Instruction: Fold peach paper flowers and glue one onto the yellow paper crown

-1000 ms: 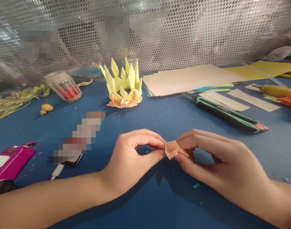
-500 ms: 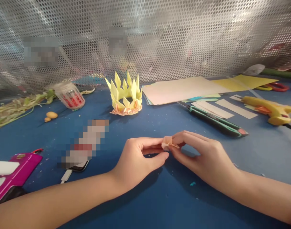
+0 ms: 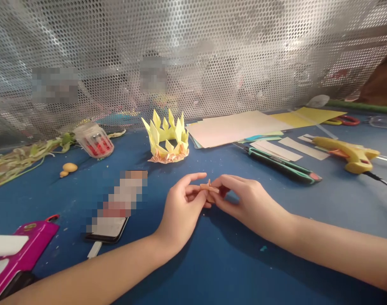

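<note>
A small folded piece of pale orange paper (image 3: 209, 187) is pinched between both hands, above the blue table. My left hand (image 3: 183, 212) grips its left side with thumb and fingers, the index finger stretched out beyond it. On the right side, my right hand (image 3: 247, 197) holds it between thumb and fingertips. Behind the hands stands a yellow folded-paper crown (image 3: 170, 140) with an orange pleated rim at its base.
Paper sheets (image 3: 228, 129), a green cutter (image 3: 282, 164), paper strips (image 3: 304, 148) and a yellow glue gun (image 3: 349, 154) lie at the right. At the left are a jar (image 3: 94, 142), a phone (image 3: 109, 228) and a magenta device (image 3: 37, 241). A perforated metal screen (image 3: 212, 55) stands behind.
Both hands have shifted slightly left in view, and the small paper piece has turned. My left thumb now presses on it. The view has tilted a little.
</note>
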Demonstrator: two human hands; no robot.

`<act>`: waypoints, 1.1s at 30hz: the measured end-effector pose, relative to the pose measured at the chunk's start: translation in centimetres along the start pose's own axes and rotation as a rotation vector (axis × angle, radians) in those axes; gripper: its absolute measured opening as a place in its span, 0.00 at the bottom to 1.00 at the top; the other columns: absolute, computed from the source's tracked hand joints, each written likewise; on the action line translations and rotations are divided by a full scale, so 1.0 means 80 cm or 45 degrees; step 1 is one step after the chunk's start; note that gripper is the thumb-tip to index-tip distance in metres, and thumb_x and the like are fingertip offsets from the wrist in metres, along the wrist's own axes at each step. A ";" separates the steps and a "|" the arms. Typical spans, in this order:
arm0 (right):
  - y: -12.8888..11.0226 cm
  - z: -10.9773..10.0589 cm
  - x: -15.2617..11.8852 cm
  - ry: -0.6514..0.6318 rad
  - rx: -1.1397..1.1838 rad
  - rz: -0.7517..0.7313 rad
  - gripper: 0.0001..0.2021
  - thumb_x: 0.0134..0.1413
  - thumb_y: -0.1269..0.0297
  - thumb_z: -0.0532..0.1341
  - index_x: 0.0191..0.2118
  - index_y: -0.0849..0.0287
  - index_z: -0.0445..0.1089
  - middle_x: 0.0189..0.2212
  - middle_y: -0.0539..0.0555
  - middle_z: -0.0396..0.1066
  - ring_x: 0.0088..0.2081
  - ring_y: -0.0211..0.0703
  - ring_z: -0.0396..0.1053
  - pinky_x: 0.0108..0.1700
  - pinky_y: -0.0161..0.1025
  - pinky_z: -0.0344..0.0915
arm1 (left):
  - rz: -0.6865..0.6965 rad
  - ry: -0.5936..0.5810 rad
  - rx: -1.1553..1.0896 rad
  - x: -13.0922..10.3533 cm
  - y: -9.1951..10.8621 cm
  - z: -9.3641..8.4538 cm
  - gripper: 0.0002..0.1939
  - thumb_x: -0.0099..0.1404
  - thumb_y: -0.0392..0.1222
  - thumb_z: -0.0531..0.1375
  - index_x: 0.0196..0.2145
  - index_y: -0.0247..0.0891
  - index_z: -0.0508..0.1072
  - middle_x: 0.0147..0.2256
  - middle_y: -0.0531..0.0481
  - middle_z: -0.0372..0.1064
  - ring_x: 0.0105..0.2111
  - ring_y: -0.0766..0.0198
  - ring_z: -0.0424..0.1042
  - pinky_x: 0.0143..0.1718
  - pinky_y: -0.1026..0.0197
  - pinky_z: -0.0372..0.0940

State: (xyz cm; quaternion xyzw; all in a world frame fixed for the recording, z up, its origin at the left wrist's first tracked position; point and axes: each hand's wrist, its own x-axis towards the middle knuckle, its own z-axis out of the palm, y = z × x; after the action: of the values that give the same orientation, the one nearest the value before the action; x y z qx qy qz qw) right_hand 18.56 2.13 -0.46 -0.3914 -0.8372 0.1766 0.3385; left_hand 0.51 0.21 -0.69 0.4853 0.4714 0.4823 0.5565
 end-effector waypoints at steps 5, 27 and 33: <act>0.005 0.001 -0.003 0.022 0.132 0.023 0.08 0.69 0.65 0.61 0.37 0.54 0.75 0.30 0.51 0.80 0.29 0.40 0.76 0.34 0.35 0.73 | -0.029 0.001 0.018 0.000 0.005 0.003 0.20 0.68 0.24 0.64 0.55 0.35 0.79 0.38 0.48 0.86 0.31 0.67 0.81 0.37 0.66 0.77; 0.014 -0.011 -0.009 -0.057 0.151 -0.236 0.10 0.74 0.69 0.60 0.44 0.54 0.79 0.41 0.54 0.84 0.40 0.41 0.83 0.43 0.34 0.78 | -0.114 -0.005 -0.016 0.003 0.007 0.005 0.23 0.63 0.22 0.66 0.54 0.33 0.83 0.28 0.56 0.79 0.27 0.70 0.76 0.29 0.71 0.74; 0.015 -0.008 -0.010 0.017 0.090 -0.295 0.08 0.73 0.72 0.61 0.43 0.54 0.78 0.39 0.53 0.81 0.38 0.38 0.81 0.42 0.31 0.77 | -0.119 -0.009 0.082 0.002 0.006 0.006 0.23 0.64 0.21 0.63 0.54 0.33 0.85 0.31 0.52 0.79 0.27 0.70 0.75 0.30 0.69 0.74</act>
State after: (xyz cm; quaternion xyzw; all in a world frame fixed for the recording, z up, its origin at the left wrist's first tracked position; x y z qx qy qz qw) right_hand 20.02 2.26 -1.00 -0.2810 -0.8679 0.1631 0.3758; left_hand 0.97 0.32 -0.21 0.4822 0.5068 0.4387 0.5641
